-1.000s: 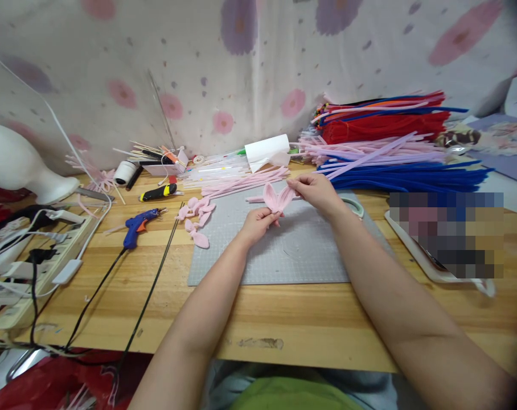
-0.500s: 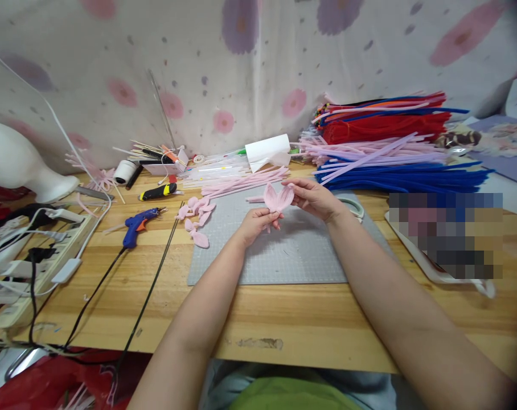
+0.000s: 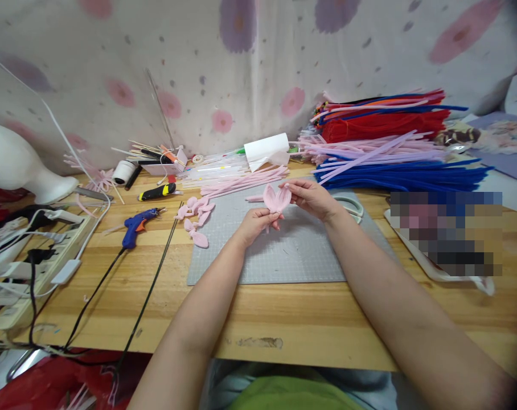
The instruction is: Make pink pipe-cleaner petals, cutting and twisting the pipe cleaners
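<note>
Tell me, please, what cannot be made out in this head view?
All in the head view:
- Tray: a pixelated patch covers what lies on it.
- Petals: their base is hidden inside the left hand.
- Right hand: its fingers meet a petal tip; whether they pinch or only touch it is unclear.
- White form and power strip: cut off by the left edge.
- Sticks by the box: too small to tell apart.
</note>
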`<state>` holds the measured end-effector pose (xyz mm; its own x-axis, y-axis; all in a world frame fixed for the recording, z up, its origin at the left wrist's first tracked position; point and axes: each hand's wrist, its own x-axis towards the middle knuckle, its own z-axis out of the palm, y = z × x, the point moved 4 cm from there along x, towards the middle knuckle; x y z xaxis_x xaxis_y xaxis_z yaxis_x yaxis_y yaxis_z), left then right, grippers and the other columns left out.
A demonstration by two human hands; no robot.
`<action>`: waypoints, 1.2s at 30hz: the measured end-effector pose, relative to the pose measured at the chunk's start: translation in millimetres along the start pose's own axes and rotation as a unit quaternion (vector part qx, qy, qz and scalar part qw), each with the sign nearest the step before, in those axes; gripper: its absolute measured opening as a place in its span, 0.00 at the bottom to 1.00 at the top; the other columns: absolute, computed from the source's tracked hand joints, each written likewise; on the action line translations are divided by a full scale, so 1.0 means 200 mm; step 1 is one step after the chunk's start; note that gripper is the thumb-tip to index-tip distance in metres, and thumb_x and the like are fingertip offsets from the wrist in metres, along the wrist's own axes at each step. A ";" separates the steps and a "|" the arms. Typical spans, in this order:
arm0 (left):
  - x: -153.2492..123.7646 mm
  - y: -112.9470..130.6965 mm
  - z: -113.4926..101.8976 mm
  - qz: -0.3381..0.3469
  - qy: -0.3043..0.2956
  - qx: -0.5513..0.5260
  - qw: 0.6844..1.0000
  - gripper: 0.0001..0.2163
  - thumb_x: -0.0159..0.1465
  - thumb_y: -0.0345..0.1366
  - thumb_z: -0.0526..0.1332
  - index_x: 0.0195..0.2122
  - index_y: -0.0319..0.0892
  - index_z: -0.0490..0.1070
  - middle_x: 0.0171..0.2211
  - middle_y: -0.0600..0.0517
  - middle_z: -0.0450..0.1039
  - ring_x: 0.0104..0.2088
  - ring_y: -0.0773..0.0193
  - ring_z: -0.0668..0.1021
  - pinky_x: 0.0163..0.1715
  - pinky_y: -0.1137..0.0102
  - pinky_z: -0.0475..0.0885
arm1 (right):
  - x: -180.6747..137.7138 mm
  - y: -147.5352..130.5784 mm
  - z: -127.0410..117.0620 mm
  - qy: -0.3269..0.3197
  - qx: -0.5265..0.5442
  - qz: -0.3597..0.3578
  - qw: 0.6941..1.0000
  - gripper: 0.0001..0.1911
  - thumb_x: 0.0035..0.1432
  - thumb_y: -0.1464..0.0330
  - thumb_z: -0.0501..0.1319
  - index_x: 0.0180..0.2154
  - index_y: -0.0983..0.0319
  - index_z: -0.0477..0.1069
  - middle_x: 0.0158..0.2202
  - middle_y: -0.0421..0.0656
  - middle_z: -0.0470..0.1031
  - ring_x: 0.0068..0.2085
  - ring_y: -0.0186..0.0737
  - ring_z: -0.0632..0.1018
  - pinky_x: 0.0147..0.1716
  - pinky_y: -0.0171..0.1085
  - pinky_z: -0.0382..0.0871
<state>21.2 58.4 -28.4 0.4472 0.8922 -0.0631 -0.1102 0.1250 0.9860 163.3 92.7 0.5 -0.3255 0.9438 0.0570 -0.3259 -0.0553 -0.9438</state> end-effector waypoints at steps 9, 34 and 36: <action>-0.01 0.01 0.01 -0.010 0.001 0.008 1.000 0.14 0.48 0.44 0.64 0.27 0.36 0.73 0.17 0.54 0.68 0.22 0.70 0.72 0.27 0.73 0.63 | 0.03 0.05 -0.02 0.047 0.002 -0.045 0.998 0.11 0.40 0.61 0.68 0.28 0.60 0.74 0.22 0.37 0.68 0.24 0.28 0.66 0.25 0.32 0.61; 0.01 0.04 0.01 0.064 0.078 0.149 0.984 0.15 0.50 0.46 0.60 0.17 0.38 0.70 0.23 0.49 0.74 0.25 0.69 0.70 0.27 0.73 0.62 | 0.04 0.03 0.05 0.127 0.084 0.001 0.988 0.07 0.41 0.65 0.64 0.25 0.61 0.70 0.16 0.34 0.58 0.17 0.25 0.57 0.15 0.29 0.53; 0.00 0.03 0.01 0.064 0.082 0.149 0.983 0.15 0.50 0.46 0.60 0.17 0.38 0.70 0.24 0.49 0.74 0.25 0.68 0.71 0.28 0.73 0.62 | 0.03 0.03 0.03 0.111 0.089 0.016 0.990 0.10 0.42 0.62 0.65 0.27 0.61 0.72 0.18 0.35 0.62 0.19 0.26 0.60 0.17 0.29 0.56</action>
<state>21.7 59.1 -21.5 0.2952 0.9532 0.0656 0.1194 -0.1049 0.9873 154.0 97.1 -3.6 -0.1419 0.9878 -0.0641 -0.4767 -0.1250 -0.8701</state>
